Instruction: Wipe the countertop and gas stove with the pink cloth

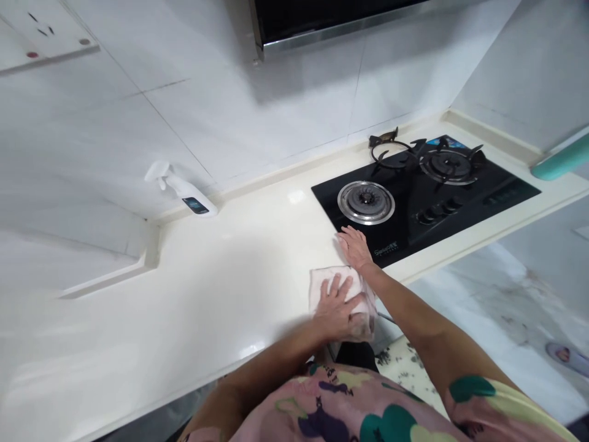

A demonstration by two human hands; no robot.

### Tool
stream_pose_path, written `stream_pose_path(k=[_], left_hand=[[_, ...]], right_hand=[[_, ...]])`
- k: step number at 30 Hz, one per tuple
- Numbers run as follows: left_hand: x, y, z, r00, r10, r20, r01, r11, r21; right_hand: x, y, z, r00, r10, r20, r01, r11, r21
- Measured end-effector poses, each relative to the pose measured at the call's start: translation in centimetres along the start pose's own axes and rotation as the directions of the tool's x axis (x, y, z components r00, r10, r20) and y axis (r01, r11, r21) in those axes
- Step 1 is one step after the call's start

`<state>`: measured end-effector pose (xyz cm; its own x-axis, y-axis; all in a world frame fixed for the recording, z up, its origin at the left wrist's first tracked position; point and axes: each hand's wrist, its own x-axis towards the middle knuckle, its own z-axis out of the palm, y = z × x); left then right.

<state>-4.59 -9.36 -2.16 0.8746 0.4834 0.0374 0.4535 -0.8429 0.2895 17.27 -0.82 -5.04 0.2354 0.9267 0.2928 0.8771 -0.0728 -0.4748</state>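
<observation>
My left hand [335, 310] lies flat, fingers spread, on a pale pinkish cloth [322, 281] near the front edge of the cream countertop [221, 288]. My right hand [354, 245] rests flat with fingers stretched out just beyond the cloth, at the front left corner of the black glass gas hob [460, 202]. It holds nothing. The cloth lies partly over the counter's front edge.
A white spray bottle [181, 191] lies against the tiled wall at the back. The hob has a bare left burner [365, 202] and pan supports [427, 156] at the right. A teal handle [559, 161] juts in at right. A range hood hangs above.
</observation>
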Motion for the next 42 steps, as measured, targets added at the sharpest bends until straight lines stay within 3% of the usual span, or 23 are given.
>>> stream_pose_path(k=[3, 9, 13, 18, 22, 26, 28, 30, 33, 38, 42], left_hand=[[-0.4, 1.3, 0.0, 0.997, 0.045, 0.063, -0.046, 0.999, 0.014], [-3.9, 0.0, -0.1, 0.993, 0.02, 0.116, -0.026, 0.998, 0.049], [-9.7, -1.9, -1.2, 0.987, -0.059, 0.148, 0.04, 0.991, 0.132], [-19.8, -5.7, -3.2, 0.955, -0.279, 0.097, 0.242, 0.927, 0.287], [-27.4, -8.6, -4.8, 0.894, -0.448, 0.019, 0.42, 0.85, 0.317], [-33.6, -10.4, -6.2, 0.758, -0.65, -0.052, 0.625, 0.701, 0.342], [-35.4, -10.6, -6.4, 0.716, -0.693, -0.081, 0.671, 0.653, 0.35], [-35.7, -10.6, -6.1, 0.711, -0.695, -0.104, 0.683, 0.647, 0.339], [-33.1, -9.9, -5.1, 0.753, -0.648, -0.109, 0.646, 0.7, 0.304], [-23.8, -7.1, -3.2, 0.847, -0.524, -0.089, 0.527, 0.806, 0.27], [-16.5, -4.6, -2.1, 0.89, -0.453, -0.052, 0.454, 0.87, 0.193]], right_hand=[[-0.1, 0.1, -0.2, 1.0, -0.005, 0.028, 0.006, 0.999, -0.034], [-0.8, 0.3, -0.2, 0.993, -0.051, 0.104, 0.064, 0.991, -0.119], [-1.5, 0.5, -0.2, 0.987, -0.068, 0.144, 0.09, 0.984, -0.152], [-2.1, 1.2, 0.2, 0.985, -0.091, 0.143, 0.113, 0.983, -0.148], [-2.4, 2.1, 1.0, 0.988, -0.125, 0.095, 0.135, 0.985, -0.109], [-2.6, 2.6, 1.2, 0.987, -0.134, 0.084, 0.141, 0.986, -0.084], [-2.6, 2.6, 1.2, 0.987, -0.135, 0.084, 0.142, 0.986, -0.083], [-2.6, 2.4, 1.0, 0.987, -0.137, 0.089, 0.146, 0.985, -0.093], [-2.5, 1.8, 0.5, 0.986, -0.131, 0.108, 0.143, 0.983, -0.117], [-1.9, 0.8, -0.4, 0.992, -0.033, 0.125, 0.039, 0.998, -0.051], [-3.0, -0.7, -1.5, 0.996, 0.053, 0.071, -0.068, 0.972, 0.226]])
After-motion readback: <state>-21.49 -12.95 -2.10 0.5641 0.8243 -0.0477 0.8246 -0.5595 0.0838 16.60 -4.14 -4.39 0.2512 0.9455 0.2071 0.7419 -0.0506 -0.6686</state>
